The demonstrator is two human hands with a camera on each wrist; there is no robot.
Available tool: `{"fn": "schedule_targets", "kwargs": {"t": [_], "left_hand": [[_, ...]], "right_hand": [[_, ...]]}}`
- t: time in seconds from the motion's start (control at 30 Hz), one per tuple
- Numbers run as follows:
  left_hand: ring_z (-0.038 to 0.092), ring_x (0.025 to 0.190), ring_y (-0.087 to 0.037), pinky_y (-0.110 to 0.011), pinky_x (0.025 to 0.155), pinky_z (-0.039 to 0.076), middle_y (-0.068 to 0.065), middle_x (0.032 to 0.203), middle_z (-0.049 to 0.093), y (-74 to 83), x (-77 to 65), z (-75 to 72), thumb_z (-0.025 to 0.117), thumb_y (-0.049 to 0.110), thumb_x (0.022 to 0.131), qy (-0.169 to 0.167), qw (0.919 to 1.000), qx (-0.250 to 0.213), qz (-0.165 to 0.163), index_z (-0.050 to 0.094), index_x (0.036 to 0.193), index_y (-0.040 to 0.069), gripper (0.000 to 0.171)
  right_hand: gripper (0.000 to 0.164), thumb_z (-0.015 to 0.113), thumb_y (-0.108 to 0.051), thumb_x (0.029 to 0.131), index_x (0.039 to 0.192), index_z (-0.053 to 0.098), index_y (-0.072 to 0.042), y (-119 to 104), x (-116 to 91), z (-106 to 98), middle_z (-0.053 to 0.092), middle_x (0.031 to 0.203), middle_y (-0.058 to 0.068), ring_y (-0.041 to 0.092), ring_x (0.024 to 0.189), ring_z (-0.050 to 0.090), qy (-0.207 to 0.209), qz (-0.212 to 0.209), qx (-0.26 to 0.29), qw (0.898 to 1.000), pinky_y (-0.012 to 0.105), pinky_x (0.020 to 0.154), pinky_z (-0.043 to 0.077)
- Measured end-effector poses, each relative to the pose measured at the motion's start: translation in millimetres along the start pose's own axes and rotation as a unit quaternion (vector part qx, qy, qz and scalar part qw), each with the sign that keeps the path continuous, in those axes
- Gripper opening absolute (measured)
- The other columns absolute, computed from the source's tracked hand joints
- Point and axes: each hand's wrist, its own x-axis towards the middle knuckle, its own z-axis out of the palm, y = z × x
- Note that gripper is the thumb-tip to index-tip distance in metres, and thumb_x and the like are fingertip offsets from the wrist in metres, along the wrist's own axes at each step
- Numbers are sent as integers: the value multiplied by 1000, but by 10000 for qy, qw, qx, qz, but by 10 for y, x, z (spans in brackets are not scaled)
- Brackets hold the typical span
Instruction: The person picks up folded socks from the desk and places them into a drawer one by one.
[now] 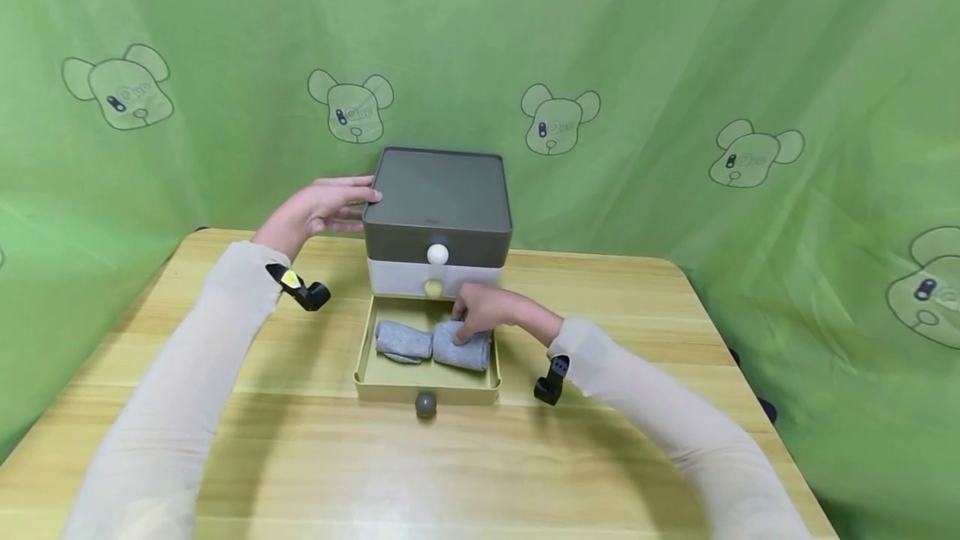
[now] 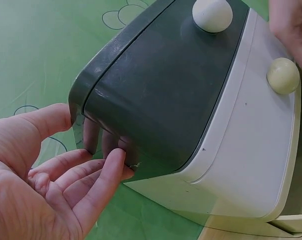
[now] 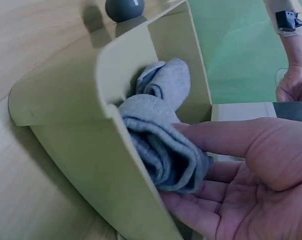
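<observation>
A small desktop drawer unit (image 1: 442, 190) has a dark grey top tier and a white tier under it. Its bottom yellow drawer (image 1: 465, 395) is pulled out, and two rolled blue-grey socks lie side by side inside. My right hand (image 1: 487, 308) reaches into the drawer and pinches the right rolled sock (image 3: 158, 145) between thumb and fingers. The left rolled sock (image 1: 402, 340) lies beside it, untouched. My left hand (image 1: 318, 205) rests against the unit's left side, its thumb at the top edge and its fingers loosely bent along the dark wall (image 2: 141, 95).
Round knobs front the tiers: a white knob (image 1: 437, 254), a pale yellow knob (image 1: 433, 288) and a grey knob (image 1: 425, 405). The unit stands toward the back of a wooden table (image 1: 337, 465). Behind it hangs a green curtain (image 1: 465, 23) with bear-head prints.
</observation>
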Motion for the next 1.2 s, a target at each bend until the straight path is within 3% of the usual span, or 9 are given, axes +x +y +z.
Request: {"fn": "schedule_targets", "kwargs": {"t": [0.07, 0.13, 0.27, 0.7, 1.2], "left_hand": [[37, 150, -37, -45, 121, 43, -11, 164, 37, -3, 2, 4, 62, 17, 101, -9, 10000, -6, 8, 27, 161, 22, 70], [37, 150, -37, -45, 121, 43, -11, 164, 37, -4, -1, 5, 62, 16, 101, -25, 10000, -9, 21, 27, 162, 22, 70], [35, 151, -38, -45, 122, 42, -12, 164, 36, -8, -5, 6, 62, 16, 102, -46, 10000, -40, -2, 26, 162, 21, 70], [33, 151, -39, -48, 123, 40, -13, 166, 32, 30, -22, 11, 62, 18, 102, -83, 9999, 61, 105, 25, 162, 21, 71], [35, 151, -36, -45, 122, 42, -11, 164, 37, -6, 9, -17, 63, 18, 101, -34, 9999, -82, -58, 27, 161, 23, 70]], "right_hand": [[10, 82, -12, 83, 88, 76, -5, 1, 16, 16, 57, 69, -6, 6, 64, 46, -11, -9, -130, 9999, 15, 57, 39], [16, 82, -11, 83, 96, 77, -3, 3, 28, 32, 63, 75, -4, 7, 69, 49, -33, -81, -277, 9996, 15, 60, 42], [22, 81, -9, 84, 104, 76, -2, 7, 37, 64, 71, 86, 1, 7, 76, 54, -94, -196, -430, 9988, 16, 66, 47], [25, 80, -6, 83, 107, 75, -1, 57, 75, 108, 72, 92, 5, 10, 81, 54, 155, -256, -474, 9984, 20, 73, 50], [30, 79, -9, 86, 115, 75, -5, 22, 58, 163, 76, 105, 8, 18, 97, 65, 356, -201, -899, 9951, 30, 88, 57]]}}
